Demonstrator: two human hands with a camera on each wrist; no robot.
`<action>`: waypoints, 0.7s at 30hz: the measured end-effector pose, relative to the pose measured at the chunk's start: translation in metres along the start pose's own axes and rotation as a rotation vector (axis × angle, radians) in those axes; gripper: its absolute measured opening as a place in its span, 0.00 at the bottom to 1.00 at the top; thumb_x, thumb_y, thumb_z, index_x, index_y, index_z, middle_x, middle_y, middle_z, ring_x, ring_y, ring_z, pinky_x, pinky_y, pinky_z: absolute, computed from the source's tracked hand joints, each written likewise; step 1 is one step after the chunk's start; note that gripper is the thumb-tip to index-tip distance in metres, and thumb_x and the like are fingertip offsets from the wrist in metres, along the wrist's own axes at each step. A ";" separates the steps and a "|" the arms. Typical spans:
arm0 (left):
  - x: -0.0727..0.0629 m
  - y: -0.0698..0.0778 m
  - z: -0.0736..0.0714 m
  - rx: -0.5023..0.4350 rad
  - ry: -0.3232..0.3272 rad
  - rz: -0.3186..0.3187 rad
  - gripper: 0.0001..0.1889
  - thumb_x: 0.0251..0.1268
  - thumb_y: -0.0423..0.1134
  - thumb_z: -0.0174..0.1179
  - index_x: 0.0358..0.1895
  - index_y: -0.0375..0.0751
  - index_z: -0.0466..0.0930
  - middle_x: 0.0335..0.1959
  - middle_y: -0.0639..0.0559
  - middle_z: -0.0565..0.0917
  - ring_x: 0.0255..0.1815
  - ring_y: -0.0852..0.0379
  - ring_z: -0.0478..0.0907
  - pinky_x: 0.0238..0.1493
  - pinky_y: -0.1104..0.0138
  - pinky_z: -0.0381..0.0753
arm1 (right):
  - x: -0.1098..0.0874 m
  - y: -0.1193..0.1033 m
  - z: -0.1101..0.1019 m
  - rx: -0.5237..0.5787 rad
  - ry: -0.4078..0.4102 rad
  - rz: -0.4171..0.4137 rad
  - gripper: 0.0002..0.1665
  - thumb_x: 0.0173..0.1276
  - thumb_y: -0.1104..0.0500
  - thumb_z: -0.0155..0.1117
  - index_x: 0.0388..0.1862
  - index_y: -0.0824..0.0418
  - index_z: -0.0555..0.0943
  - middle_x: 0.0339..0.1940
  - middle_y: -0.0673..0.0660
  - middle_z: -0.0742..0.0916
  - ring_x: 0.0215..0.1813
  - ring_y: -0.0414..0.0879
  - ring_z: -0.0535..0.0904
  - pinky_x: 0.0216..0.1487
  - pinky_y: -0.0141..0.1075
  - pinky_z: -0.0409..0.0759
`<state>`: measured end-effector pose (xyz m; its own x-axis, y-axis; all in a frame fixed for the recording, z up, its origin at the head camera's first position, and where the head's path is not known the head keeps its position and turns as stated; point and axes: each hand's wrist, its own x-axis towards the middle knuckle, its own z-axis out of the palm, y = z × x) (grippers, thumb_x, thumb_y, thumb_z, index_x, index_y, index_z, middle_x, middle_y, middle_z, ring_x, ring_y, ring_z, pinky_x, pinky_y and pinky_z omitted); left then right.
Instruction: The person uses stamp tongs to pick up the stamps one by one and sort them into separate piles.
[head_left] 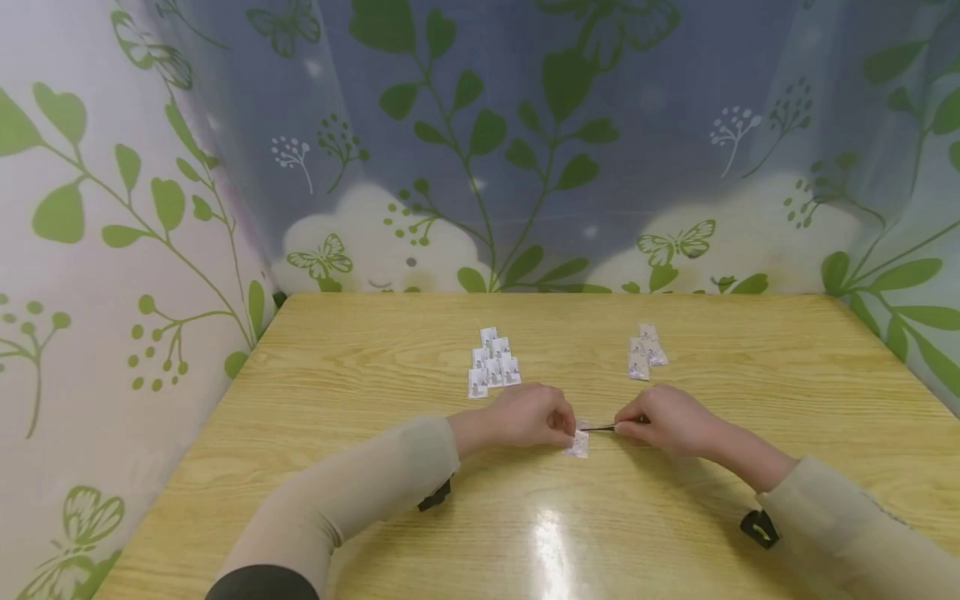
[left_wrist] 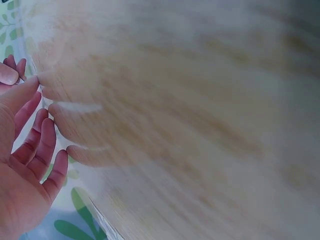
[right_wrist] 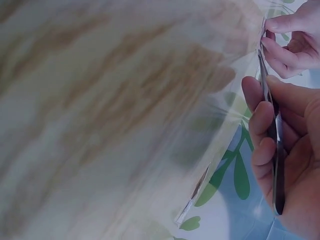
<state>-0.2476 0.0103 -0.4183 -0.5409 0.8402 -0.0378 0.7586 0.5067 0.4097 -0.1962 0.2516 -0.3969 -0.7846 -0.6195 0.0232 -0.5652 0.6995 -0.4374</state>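
Note:
Near the middle of the table, my left hand (head_left: 528,414) pinches the edge of a small clear printed packet (head_left: 577,444) between thumb and forefinger. The other left fingers are loosely bent. From the right, my right hand (head_left: 667,421) grips a pair of dark metal tweezers (right_wrist: 276,150) along their length. The tweezers' tips point left and meet the packet's upper part, close to the left fingertips. In the right wrist view the packet appears edge-on as a thin strip (right_wrist: 263,31).
Beyond the left hand, several small white printed packets (head_left: 493,367) lie in overlapping rows. Several pinkish clear packets (head_left: 639,358) lie farther right, beyond the right hand. The wood-grain table (head_left: 360,358) meets a leaf-patterned curtain (head_left: 480,167) at the back and left.

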 end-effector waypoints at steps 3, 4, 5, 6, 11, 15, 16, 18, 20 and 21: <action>0.001 0.000 0.000 -0.001 -0.003 0.000 0.05 0.61 0.48 0.68 0.35 0.55 0.85 0.32 0.68 0.79 0.32 0.71 0.73 0.34 0.77 0.72 | 0.000 0.000 0.000 -0.011 0.006 0.010 0.13 0.69 0.62 0.63 0.23 0.52 0.80 0.14 0.38 0.71 0.18 0.31 0.61 0.22 0.29 0.64; 0.001 0.000 0.001 -0.001 -0.003 0.003 0.05 0.61 0.48 0.68 0.35 0.55 0.85 0.32 0.68 0.79 0.32 0.71 0.73 0.34 0.77 0.72 | -0.001 0.001 0.000 -0.013 0.009 0.012 0.12 0.69 0.62 0.63 0.24 0.52 0.82 0.14 0.38 0.72 0.19 0.31 0.62 0.22 0.29 0.64; 0.001 -0.001 0.001 -0.004 -0.002 0.006 0.05 0.61 0.48 0.68 0.36 0.54 0.85 0.32 0.68 0.79 0.32 0.71 0.73 0.35 0.77 0.72 | -0.001 0.001 0.000 -0.014 0.013 0.014 0.11 0.69 0.61 0.63 0.25 0.53 0.83 0.16 0.38 0.75 0.19 0.31 0.63 0.23 0.29 0.65; 0.001 -0.001 0.000 -0.009 -0.002 0.010 0.05 0.61 0.48 0.68 0.36 0.54 0.85 0.32 0.68 0.79 0.33 0.71 0.73 0.35 0.77 0.72 | -0.002 0.001 -0.001 -0.013 0.016 0.012 0.10 0.69 0.61 0.63 0.26 0.53 0.83 0.17 0.38 0.76 0.20 0.31 0.63 0.23 0.29 0.65; -0.007 -0.005 -0.002 -0.070 0.014 0.029 0.05 0.61 0.45 0.67 0.38 0.53 0.85 0.34 0.66 0.79 0.34 0.71 0.74 0.38 0.76 0.72 | -0.013 0.009 -0.015 -0.011 0.044 0.029 0.10 0.71 0.59 0.61 0.28 0.53 0.85 0.21 0.40 0.80 0.20 0.31 0.62 0.24 0.30 0.64; -0.016 -0.010 -0.007 -0.105 0.043 0.003 0.06 0.62 0.46 0.66 0.40 0.53 0.85 0.36 0.67 0.79 0.34 0.70 0.75 0.37 0.75 0.73 | -0.027 0.022 -0.033 -0.006 0.051 0.103 0.09 0.71 0.60 0.61 0.37 0.60 0.87 0.24 0.43 0.84 0.21 0.34 0.71 0.23 0.32 0.69; -0.018 -0.011 -0.009 -0.113 0.051 -0.006 0.06 0.63 0.46 0.66 0.40 0.53 0.85 0.37 0.67 0.79 0.34 0.70 0.75 0.37 0.74 0.74 | -0.030 0.026 -0.037 -0.007 0.050 0.130 0.10 0.71 0.60 0.61 0.40 0.63 0.87 0.26 0.44 0.85 0.22 0.36 0.74 0.24 0.32 0.71; -0.022 -0.014 -0.012 -0.127 0.067 -0.026 0.07 0.63 0.46 0.66 0.41 0.53 0.86 0.37 0.67 0.79 0.34 0.69 0.75 0.36 0.73 0.74 | -0.034 0.035 -0.044 -0.005 0.044 0.177 0.12 0.71 0.60 0.61 0.43 0.66 0.86 0.27 0.46 0.86 0.25 0.39 0.79 0.25 0.33 0.74; -0.027 -0.017 -0.016 -0.144 0.087 -0.040 0.07 0.63 0.46 0.66 0.41 0.52 0.86 0.37 0.66 0.80 0.33 0.69 0.76 0.35 0.72 0.75 | -0.038 0.043 -0.051 -0.016 0.041 0.211 0.13 0.71 0.60 0.61 0.44 0.67 0.86 0.28 0.47 0.87 0.27 0.42 0.81 0.26 0.34 0.76; -0.029 -0.019 -0.017 -0.151 0.098 -0.044 0.07 0.62 0.45 0.67 0.41 0.51 0.86 0.37 0.66 0.80 0.32 0.68 0.76 0.35 0.72 0.75 | -0.039 0.047 -0.054 -0.025 0.040 0.220 0.13 0.71 0.60 0.61 0.44 0.68 0.86 0.29 0.47 0.87 0.27 0.43 0.81 0.27 0.34 0.76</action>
<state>-0.2525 -0.0268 -0.4091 -0.6110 0.7912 0.0270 0.6741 0.5021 0.5418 -0.2058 0.3279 -0.3699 -0.8990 -0.4366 -0.0345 -0.3849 0.8252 -0.4134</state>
